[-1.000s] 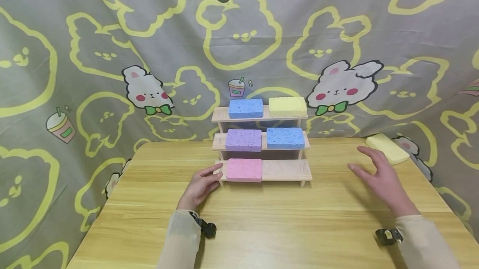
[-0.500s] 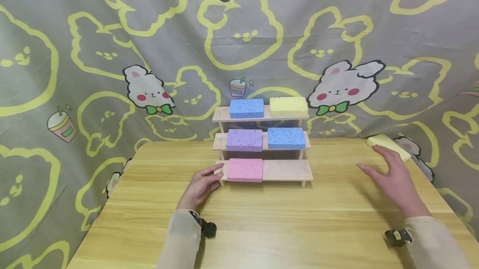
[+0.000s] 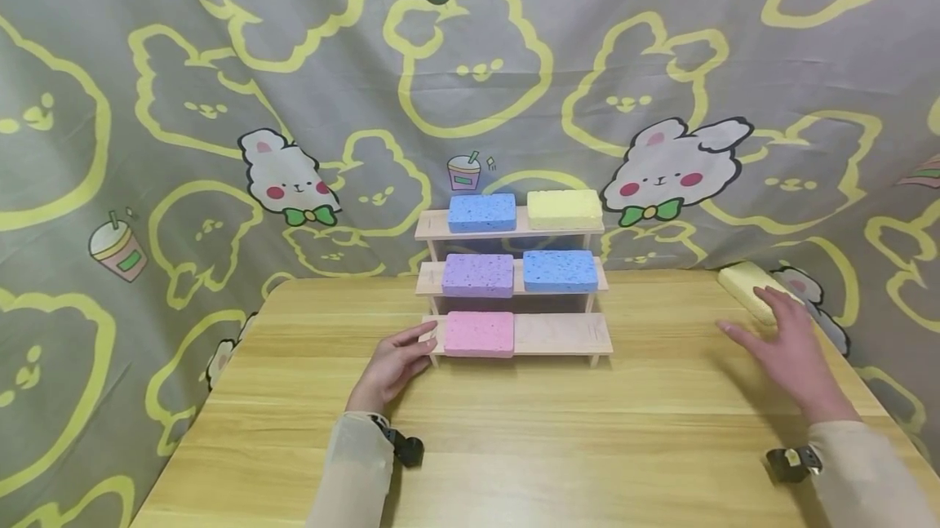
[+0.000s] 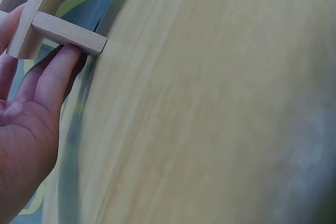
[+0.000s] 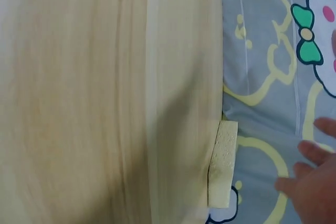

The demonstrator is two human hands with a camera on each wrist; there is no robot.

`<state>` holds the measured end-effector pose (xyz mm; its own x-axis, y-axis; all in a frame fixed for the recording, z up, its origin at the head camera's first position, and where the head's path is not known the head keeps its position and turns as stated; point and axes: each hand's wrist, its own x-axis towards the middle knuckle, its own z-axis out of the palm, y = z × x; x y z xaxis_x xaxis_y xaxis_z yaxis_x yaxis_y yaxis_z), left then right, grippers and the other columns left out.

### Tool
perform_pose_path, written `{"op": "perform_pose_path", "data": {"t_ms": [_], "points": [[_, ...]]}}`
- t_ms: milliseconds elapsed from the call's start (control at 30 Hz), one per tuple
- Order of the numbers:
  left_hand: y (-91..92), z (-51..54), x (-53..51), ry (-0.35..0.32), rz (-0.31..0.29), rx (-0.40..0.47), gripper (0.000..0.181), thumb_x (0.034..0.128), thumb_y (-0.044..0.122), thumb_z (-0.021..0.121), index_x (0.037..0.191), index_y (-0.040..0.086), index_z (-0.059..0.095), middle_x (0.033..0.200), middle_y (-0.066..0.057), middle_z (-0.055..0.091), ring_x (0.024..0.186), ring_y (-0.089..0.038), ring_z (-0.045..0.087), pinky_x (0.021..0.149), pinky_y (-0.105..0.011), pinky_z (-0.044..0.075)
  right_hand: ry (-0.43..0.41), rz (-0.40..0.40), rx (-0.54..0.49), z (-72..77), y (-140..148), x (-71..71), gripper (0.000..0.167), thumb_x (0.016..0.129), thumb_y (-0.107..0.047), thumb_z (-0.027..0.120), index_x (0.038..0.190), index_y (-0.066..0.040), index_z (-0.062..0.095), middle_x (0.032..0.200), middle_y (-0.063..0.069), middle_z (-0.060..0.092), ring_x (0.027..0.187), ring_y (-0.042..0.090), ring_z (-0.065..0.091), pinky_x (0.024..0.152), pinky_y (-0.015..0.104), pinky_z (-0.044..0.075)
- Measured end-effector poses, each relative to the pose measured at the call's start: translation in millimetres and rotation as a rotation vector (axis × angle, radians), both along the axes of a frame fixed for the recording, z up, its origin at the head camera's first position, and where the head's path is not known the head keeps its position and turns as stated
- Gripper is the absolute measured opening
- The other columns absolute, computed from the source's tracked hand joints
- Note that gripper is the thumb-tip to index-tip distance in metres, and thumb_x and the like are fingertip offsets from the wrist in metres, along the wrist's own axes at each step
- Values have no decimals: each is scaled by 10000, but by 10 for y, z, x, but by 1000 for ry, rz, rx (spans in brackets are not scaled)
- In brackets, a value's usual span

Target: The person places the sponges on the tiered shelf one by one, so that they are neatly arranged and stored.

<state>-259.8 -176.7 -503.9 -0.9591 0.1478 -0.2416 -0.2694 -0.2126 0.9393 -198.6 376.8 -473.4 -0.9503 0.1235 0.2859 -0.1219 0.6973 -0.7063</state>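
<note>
My left hand holds the left end of the lowest shelf of a three-tier wooden stand. In the left wrist view, fingertips of the left hand touch the stand's leg. A pink sponge lies on that shelf beside them. Over the table's right side, my right hand is spread with nothing in it, close to a yellow sponge at the back right corner. The right wrist view shows that yellow sponge apart from the right hand.
On the middle tier sit a purple sponge and a blue sponge. The top tier bears another blue sponge and another yellow sponge. A patterned curtain hangs behind the wooden table.
The right hand has shifted to the right, over to the yellow sponge at the corner, still spread. My left hand stays on the stand, and the sponges have not moved.
</note>
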Motion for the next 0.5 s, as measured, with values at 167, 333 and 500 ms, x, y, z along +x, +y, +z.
{"op": "perform_pose_path", "data": {"t_ms": [167,333,500], "points": [[-8,20,-4,6,-15,1,448,894,-38,672,1332,-40,576,1573,-172,255,1146,-278,588,971,-420,478,-59,-45,-10,21,99,-27,844,955,-325,639,1477,152,179,1471,447,113,1347,609,77,1049,732,101],[-12,24,-7,6,-24,-5,448,899,-34,669,1337,-38,573,1578,-175,239,1156,-275,582,970,-414,479,-91,-73,6,48,189,-58,863,959,-355,622,1457,186,172,1460,459,116,1337,622,71,1035,743,100],[-15,3,-4,-2,-16,-7,447,899,-43,663,1336,-39,572,1581,-165,236,1164,-270,575,974,-415,476,-71,-95,36,39,275,-128,868,950,-356,638,1453,188,186,1457,454,157,1317,636,115,1003,762,137]]}}
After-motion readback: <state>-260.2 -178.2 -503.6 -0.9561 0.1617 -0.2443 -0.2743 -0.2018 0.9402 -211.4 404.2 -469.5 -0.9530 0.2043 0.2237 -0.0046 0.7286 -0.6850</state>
